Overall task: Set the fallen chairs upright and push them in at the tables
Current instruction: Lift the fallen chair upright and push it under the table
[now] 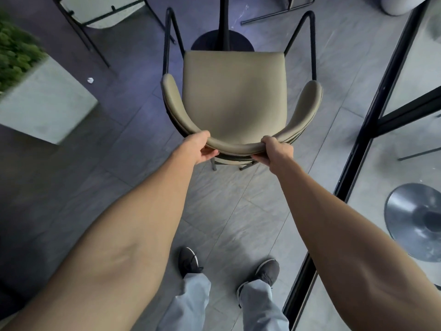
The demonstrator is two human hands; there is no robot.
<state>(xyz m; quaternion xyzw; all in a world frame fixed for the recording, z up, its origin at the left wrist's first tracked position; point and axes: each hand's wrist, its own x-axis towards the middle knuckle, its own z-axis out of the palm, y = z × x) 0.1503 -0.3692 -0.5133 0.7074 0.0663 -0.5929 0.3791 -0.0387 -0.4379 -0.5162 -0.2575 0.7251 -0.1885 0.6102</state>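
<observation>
The left hand and right hand curl their fingers around the chair back, probably to push it toward the table leg.

The floor is grey stone tile, laid at a slant to the view. A chair stands upright on it, its front edge just beside a round black table base. To the left sits a concrete planter, with a white crumpled scrap near it. Two dark shoes stand behind the chair. Beyond the glass wall on the right rests a silver disc base.
</observation>
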